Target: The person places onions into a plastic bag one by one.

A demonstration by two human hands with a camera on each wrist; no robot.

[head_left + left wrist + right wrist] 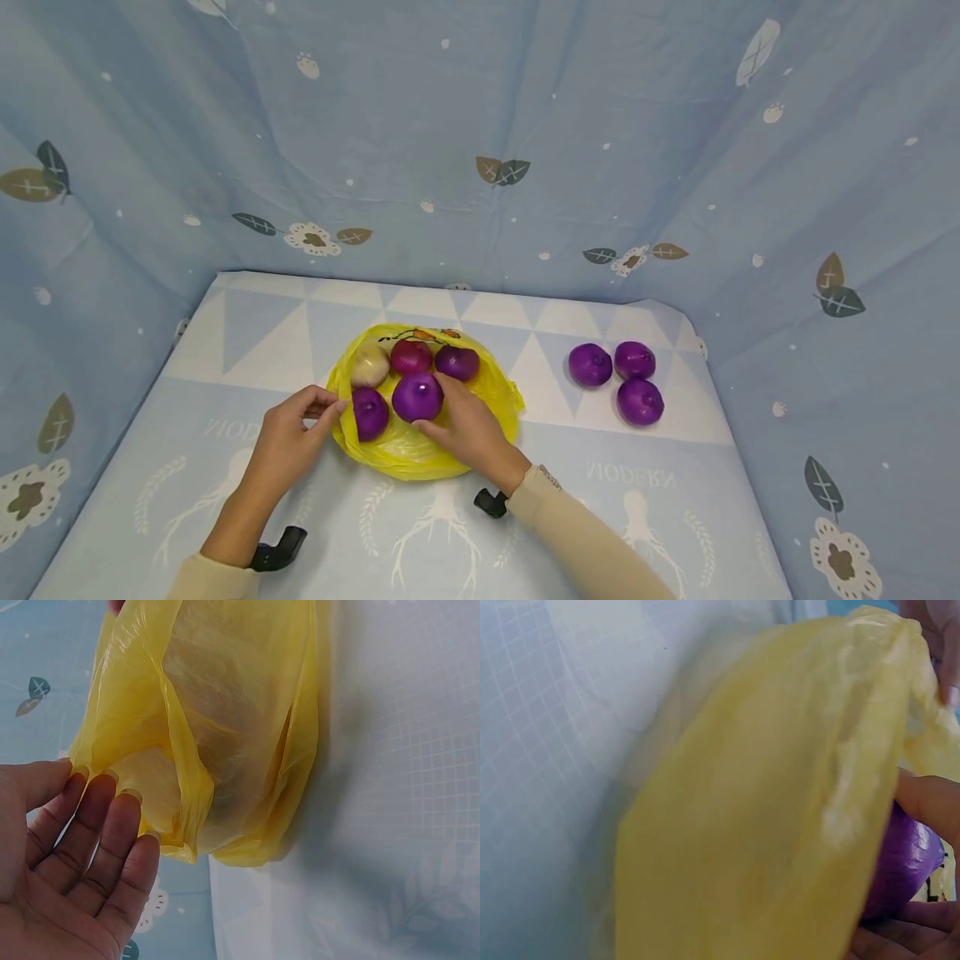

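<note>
A yellow plastic bag lies with its mouth spread wide. At its left edge my left hand pinches the rim between thumb and fingertips; the left wrist view shows the thin film drawn up at those fingers. Over the middle of the bag, my right hand grips a shiny purple onion, thumb on the near side and fingers on the far side. Inside the bag are a pale onion, a reddish onion, and two purple onions, one at the back right, another at the left.
To the right of the bag, three purple onions sit close together on the patterned tablecloth. A blue printed curtain rises behind the table and along both sides. Black wrist-camera mounts stick out beside the forearms.
</note>
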